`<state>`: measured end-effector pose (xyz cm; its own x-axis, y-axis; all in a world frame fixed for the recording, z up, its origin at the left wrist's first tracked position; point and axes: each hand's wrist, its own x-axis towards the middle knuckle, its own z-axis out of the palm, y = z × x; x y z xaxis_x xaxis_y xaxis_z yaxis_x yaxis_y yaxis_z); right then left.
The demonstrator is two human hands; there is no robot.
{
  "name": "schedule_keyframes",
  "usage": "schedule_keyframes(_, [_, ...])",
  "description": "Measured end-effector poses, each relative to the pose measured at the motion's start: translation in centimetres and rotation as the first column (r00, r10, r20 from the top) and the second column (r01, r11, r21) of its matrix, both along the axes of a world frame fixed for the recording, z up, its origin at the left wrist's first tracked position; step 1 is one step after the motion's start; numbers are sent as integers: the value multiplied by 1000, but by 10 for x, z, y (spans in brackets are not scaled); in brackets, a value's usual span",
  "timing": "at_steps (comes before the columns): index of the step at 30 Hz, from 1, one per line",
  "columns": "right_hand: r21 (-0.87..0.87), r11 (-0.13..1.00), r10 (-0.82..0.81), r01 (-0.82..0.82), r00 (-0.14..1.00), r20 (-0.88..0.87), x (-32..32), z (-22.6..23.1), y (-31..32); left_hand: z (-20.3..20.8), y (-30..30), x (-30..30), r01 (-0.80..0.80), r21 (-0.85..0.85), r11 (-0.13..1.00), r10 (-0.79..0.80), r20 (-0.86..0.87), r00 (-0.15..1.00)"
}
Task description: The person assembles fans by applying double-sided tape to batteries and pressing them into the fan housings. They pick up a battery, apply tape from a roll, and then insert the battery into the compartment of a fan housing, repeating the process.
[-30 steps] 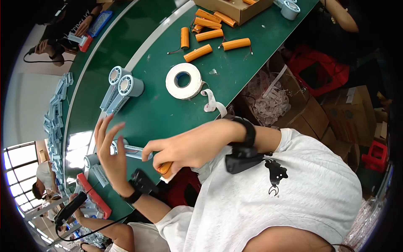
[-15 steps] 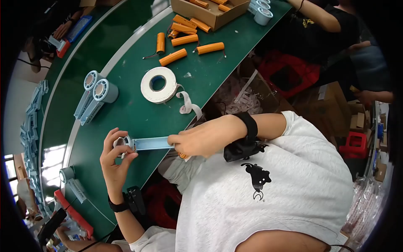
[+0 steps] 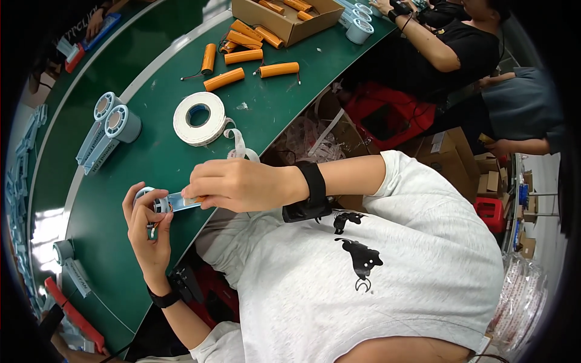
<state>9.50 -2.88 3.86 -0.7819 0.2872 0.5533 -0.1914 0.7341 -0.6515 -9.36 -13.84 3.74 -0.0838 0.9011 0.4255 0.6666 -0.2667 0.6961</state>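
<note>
My left hand [image 3: 148, 221] grips the round head of a light blue handheld fan housing [image 3: 177, 201], whose trough-like handle points right. Thin wires show near its thumb. Over the handle, my right hand [image 3: 239, 184] is closed on an orange cylindrical battery [image 3: 200, 199]; only a small part of it peeks out below the fingers. Whether the battery touches the trough cannot be made out. A white roll of tape [image 3: 180, 126] lies on the table beyond my hands, its loose strip trailing toward my right hand.
Several orange batteries [image 3: 243, 56] with wires lie by a cardboard box [image 3: 290, 27] holding more. Blue fan housings [image 3: 124, 124] stand at the left on the green table [image 3: 154, 160]; another fan housing [image 3: 63, 253] lies nearer. Co-workers [image 3: 448, 51] sit at the far right.
My right hand has moved left along the fan handle, bringing the orange battery over it. Wires now show below my left fingers. The whole view has shifted slightly.
</note>
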Motion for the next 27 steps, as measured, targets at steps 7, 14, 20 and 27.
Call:
schedule_keyframes(7, [199,975,8,-103,903,431,-21,12,1,-3,-9,0,6,5,1000,-6,34,999])
schedule_keyframes(14, [-367,920,218,-139,959,181,-31,-23,4,-7,-6,-4,18,37,999,-18,8,1000])
schedule_keyframes(20, [-565,825,174,21,941,289,-31,-27,16,1,-2,-5,2,-129,992,32,260,965])
schedule_keyframes(27, [-546,837,193,23,922,335,-31,-13,14,38,9,0,-66,-474,878,-28,-188,982])
